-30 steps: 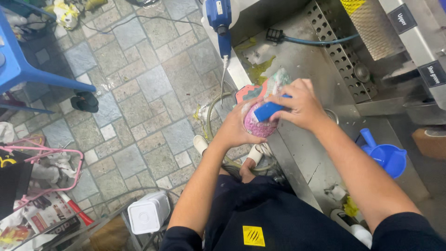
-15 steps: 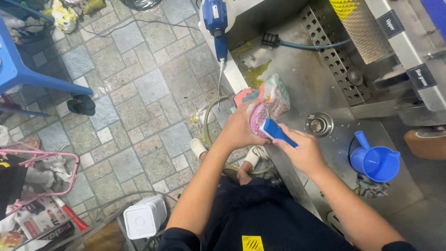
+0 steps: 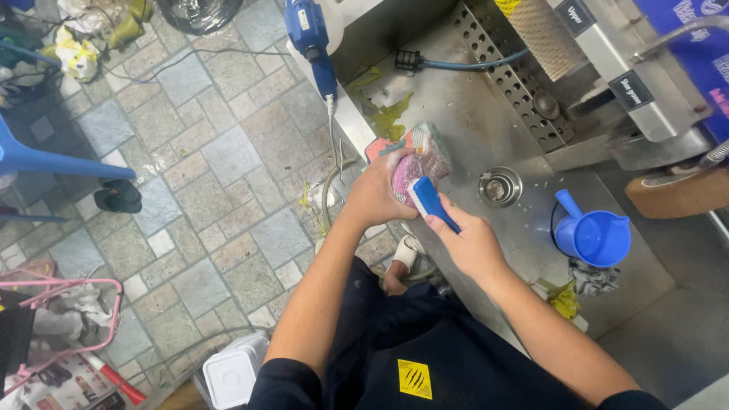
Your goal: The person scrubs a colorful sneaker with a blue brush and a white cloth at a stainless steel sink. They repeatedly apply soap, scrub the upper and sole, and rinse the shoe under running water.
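Nearest, the right hand [image 3: 469,241] is closed around the handle of a blue scrubbing brush [image 3: 431,200], whose head lies against the near end of a pink, patterned shoe [image 3: 422,161]. Just left of it, the left hand [image 3: 373,193] grips that shoe from the left side, fingers wrapped over its pink end, holding it above the near left part of a wet steel wash basin [image 3: 486,129]. To the right of the shoe sits the round drain [image 3: 500,187], and farther right a blue plastic scoop [image 3: 592,235]. Beyond the shoe, a blue hose [image 3: 471,64] crosses the far basin, and a blue spray gun [image 3: 310,34] hangs at the far left edge.
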